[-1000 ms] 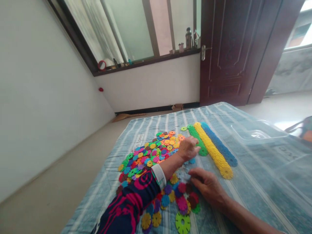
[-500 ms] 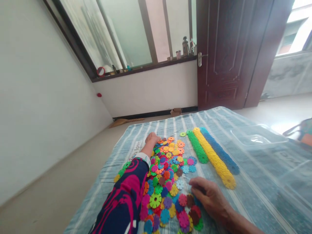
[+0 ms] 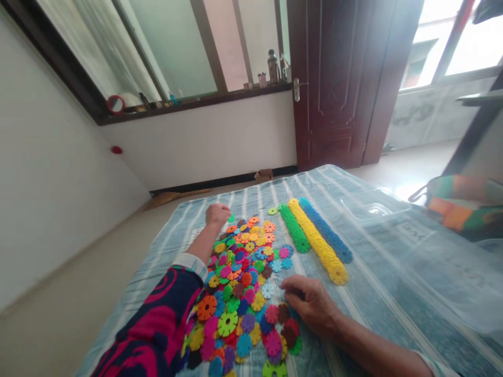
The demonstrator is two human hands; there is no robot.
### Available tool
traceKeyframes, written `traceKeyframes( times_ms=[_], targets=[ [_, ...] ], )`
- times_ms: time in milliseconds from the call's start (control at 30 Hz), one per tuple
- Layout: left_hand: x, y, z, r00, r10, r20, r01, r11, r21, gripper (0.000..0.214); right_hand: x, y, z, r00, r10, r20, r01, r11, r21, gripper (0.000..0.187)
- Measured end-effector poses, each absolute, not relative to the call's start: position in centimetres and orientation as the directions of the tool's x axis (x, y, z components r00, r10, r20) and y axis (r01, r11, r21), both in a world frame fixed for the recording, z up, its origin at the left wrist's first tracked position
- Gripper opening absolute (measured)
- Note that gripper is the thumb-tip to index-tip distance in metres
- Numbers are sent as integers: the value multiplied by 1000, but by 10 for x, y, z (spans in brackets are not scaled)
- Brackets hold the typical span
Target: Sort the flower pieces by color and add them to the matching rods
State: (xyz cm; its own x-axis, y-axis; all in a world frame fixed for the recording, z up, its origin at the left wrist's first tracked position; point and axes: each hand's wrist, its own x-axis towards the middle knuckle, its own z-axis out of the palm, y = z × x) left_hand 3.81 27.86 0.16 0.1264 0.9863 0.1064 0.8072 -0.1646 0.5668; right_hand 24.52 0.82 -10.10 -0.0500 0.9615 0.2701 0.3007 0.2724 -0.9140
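A heap of colourful notched plastic discs [image 3: 247,277] is spread over the bed. My left hand [image 3: 218,214] is past the heap's far end, fingers pinched on a green disc [image 3: 231,218] that shows at the fingertips. My right hand [image 3: 312,301] rests on the sheet at the heap's right side, loosely curled with thumb and forefinger apart and nothing visible between them. Right of the heap lie three rows of overlapping discs: green [image 3: 294,229], yellow [image 3: 316,238] and blue [image 3: 328,233]. A lone light-green disc [image 3: 272,211] lies beside the green row's far end.
The striped sheet [image 3: 236,199] covers the bed. A clear plastic container [image 3: 353,214] stands at the right, with translucent plastic [image 3: 451,293] nearer me. An orange and green cloth item [image 3: 456,201] is at the far right. Beyond are a dark red door [image 3: 338,78] and a windowsill [image 3: 196,107] with small objects.
My left hand has drawn a little away from the heap's far end, and a green disc now shows at its fingertips. The view has turned right; my right hand stays beside the heap.
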Motion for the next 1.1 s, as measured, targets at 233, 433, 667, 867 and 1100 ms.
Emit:
traceKeyframes(
  times_ms=[233,433,667,867,1100],
  targets=[
    [113,215,-12,350,927,134,567,-323,758,15,244,12,-103,-36,960,279,292,277,-915,22],
    [173,157,-45,581,801,143,448,-461,766,10,246,12,-100,-44,962,268,294,269,-917,23],
    [183,154,-51,627,739,245,502,-624,599,16,246,12,-98,-47,959,279,287,281,-916,23],
    [169,149,-51,642,713,283,581,-693,426,13,246,13,-99,-36,960,278,299,276,-913,24],
    [174,135,-67,663,707,245,655,-707,266,16,246,10,-103,-66,954,293,291,300,-909,19]
  ],
)
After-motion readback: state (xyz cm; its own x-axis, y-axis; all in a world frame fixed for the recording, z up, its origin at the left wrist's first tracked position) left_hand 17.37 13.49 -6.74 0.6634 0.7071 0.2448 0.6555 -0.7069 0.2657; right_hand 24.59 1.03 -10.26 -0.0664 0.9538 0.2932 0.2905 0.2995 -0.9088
